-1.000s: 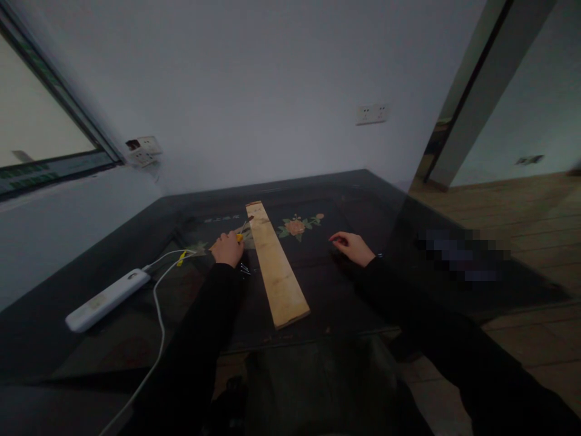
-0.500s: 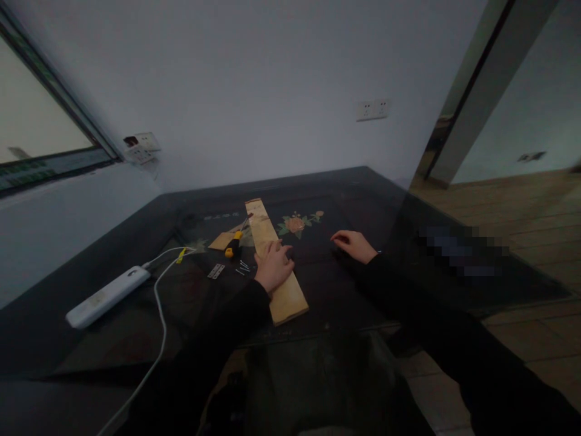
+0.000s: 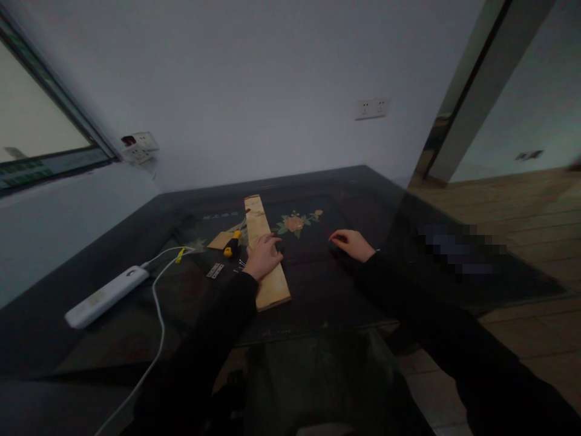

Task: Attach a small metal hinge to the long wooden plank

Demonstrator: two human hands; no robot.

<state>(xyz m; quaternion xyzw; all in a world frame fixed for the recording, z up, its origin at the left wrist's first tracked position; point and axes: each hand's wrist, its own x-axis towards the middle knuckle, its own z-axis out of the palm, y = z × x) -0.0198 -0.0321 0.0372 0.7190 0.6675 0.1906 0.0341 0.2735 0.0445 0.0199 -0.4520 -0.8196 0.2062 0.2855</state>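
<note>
My left hand lies across a long pale wooden board, its fingers round the board's edges. The board sits flat on the dark table, pointing away from me. To the right, my right hand rests low over the tabletop, thumb and fingertips pressed together; whatever they hold, if anything, is too small to make out. Left of the board are a yellow and black screwdriver and several small screws, partly hidden by my left hand. A metal hinge lies beside them.
A smaller piece of wood lies behind the screwdriver. A white power strip with a white cable occupies the table's left side. The dark table bears a printed flower. A blurred-out item is at the right.
My left hand has shifted the board's near end leftward and slightly away from me, now covering part of the screws. My right hand has hardly moved.
</note>
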